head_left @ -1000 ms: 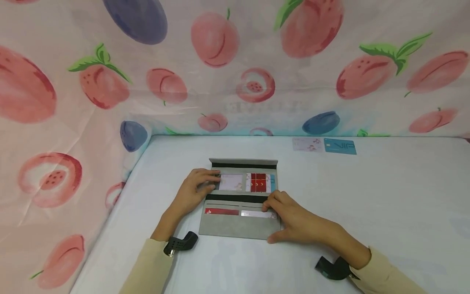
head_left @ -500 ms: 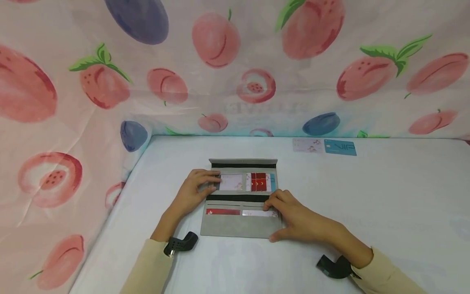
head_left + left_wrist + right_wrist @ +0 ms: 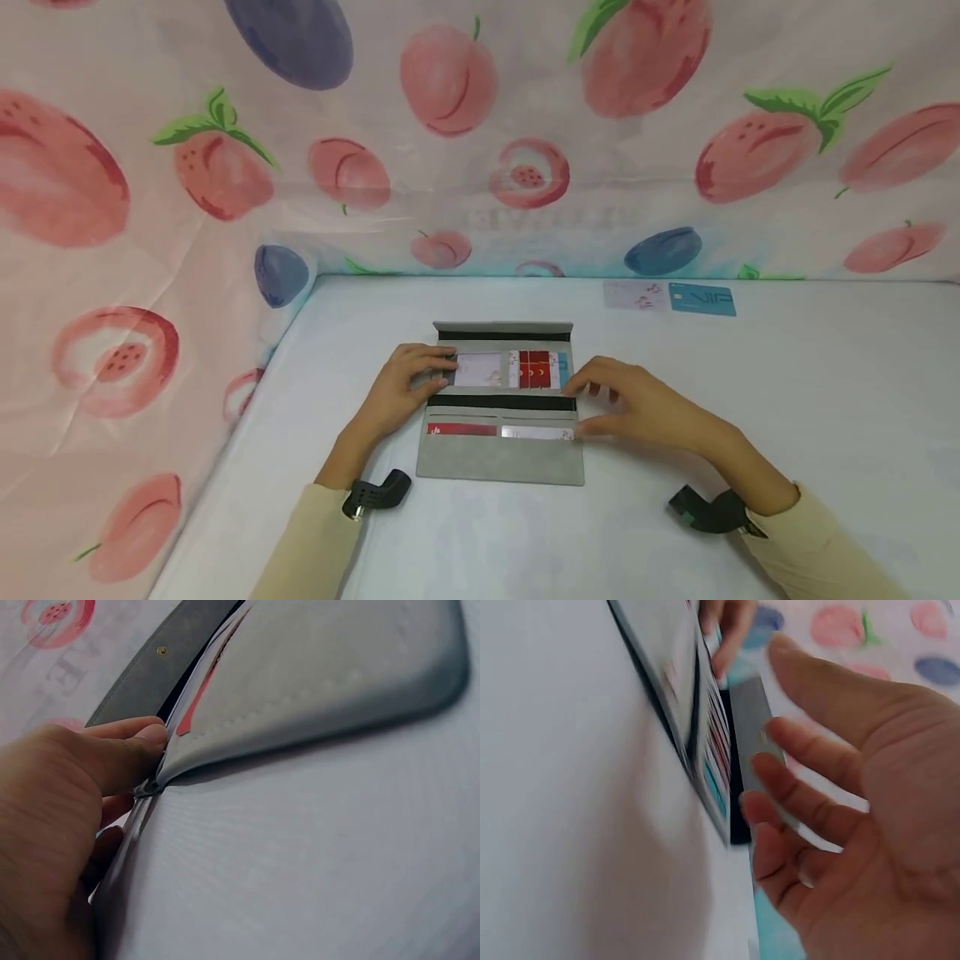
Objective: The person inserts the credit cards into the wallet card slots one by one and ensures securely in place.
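Observation:
A grey long wallet [image 3: 495,460] lies unfolded on the white table. Its upper panel shows a pale card [image 3: 478,369] on the left and a red-and-white patterned piece [image 3: 535,369] on the right. Below the fold, a red card [image 3: 461,429] and a whitish card [image 3: 536,432] stick out of their slots. My left hand [image 3: 393,387] holds the wallet's left edge near the fold, thumb towards me, as the left wrist view shows. Just off the right edge is my right hand [image 3: 645,404], fingers loosely bent; the right wrist view shows nothing in it [image 3: 847,780].
At the back of the white table [image 3: 375,312] lie a pale floral card [image 3: 636,295] and a blue VIP card [image 3: 702,299], side by side. A fruit-printed cloth [image 3: 450,179] hangs behind and along the left. Each wrist wears a black camera mount.
My right hand has let go of the wallet's lower right side and moved up and to the right, its fingers loosening. My left hand keeps its place on the wallet.

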`<state>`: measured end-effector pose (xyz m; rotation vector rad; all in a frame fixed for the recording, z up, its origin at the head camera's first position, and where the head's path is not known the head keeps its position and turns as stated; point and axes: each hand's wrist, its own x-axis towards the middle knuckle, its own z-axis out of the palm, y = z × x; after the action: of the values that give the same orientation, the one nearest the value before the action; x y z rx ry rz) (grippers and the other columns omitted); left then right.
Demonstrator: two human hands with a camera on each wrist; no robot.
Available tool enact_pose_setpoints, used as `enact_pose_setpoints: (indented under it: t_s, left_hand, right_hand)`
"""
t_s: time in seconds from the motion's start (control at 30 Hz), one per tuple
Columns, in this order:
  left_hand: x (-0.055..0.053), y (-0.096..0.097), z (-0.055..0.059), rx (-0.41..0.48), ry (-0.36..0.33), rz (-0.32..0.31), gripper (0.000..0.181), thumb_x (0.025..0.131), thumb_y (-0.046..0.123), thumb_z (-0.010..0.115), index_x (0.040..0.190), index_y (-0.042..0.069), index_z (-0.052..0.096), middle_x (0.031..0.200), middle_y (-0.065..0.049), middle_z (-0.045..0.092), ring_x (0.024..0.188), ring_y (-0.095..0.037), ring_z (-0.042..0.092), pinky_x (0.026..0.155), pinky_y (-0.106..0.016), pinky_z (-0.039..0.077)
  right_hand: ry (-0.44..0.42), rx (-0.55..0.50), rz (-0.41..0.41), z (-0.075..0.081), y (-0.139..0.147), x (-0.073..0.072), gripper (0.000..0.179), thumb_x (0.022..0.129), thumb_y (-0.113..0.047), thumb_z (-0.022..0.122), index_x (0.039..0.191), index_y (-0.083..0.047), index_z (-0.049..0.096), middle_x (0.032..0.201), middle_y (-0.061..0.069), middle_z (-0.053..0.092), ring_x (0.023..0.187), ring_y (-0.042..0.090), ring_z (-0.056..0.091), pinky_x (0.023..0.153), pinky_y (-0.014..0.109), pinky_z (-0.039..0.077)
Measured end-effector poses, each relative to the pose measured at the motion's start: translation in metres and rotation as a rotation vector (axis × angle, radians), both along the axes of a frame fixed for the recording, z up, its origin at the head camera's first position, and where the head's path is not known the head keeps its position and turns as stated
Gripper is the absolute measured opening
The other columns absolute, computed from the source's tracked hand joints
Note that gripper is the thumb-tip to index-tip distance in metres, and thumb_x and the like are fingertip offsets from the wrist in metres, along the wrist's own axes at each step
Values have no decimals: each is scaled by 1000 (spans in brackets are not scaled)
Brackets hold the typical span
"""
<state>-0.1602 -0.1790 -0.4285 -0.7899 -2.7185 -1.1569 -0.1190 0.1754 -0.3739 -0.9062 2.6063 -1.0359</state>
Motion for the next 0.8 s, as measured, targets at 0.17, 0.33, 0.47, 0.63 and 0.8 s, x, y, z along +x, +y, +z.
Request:
enact_pose_setpoints:
  t_s: [0.17, 0.33, 0.47, 0.63, 0.8]
  left_hand:
    - [0, 0, 0, 5, 33, 6, 27, 86, 12, 72, 113, 14, 71, 129, 1, 59, 121, -20, 43, 102, -45, 34]
    - [1, 1, 1, 2, 26, 4, 26, 86, 12, 71, 113, 14, 71, 129, 2, 59, 121, -19, 43, 101, -45, 34]
    - [1, 2, 2, -9, 0, 12, 26, 88, 14, 71, 113, 15, 71, 130, 4, 58, 122, -17, 42, 102, -43, 34]
    - [2, 2, 4, -6, 7, 8, 26, 87, 13, 71, 113, 14, 71, 130, 2, 59, 121, -19, 43, 102, -45, 34]
    - [1, 2, 3, -6, 10, 5, 26, 87, 13, 71, 113, 14, 71, 130, 1, 59, 121, -19, 43, 102, -45, 34]
  right_hand:
    - [72, -73, -129, -3, 24, -25, 37, 84, -30, 75, 114, -12, 64, 106, 1, 62, 95, 20, 53, 76, 30, 47]
    - [70, -89, -310, -9, 49, -47, 39, 89, -31, 70, 118, -7, 62, 116, 8, 60, 103, 26, 52, 82, 35, 46]
    - [31, -73, -429, -9, 68, -64, 46, 91, -38, 65, 124, -7, 59, 130, 12, 52, 110, 31, 50, 86, 45, 43]
    - [10, -42, -467, -13, 85, -86, 53, 91, -42, 64, 129, -6, 55, 136, 19, 46, 111, 37, 47, 86, 52, 40]
    - [-11, -17, -470, -19, 97, -103, 57, 89, -42, 67, 130, -5, 55, 137, 22, 44, 115, 40, 44, 89, 58, 37]
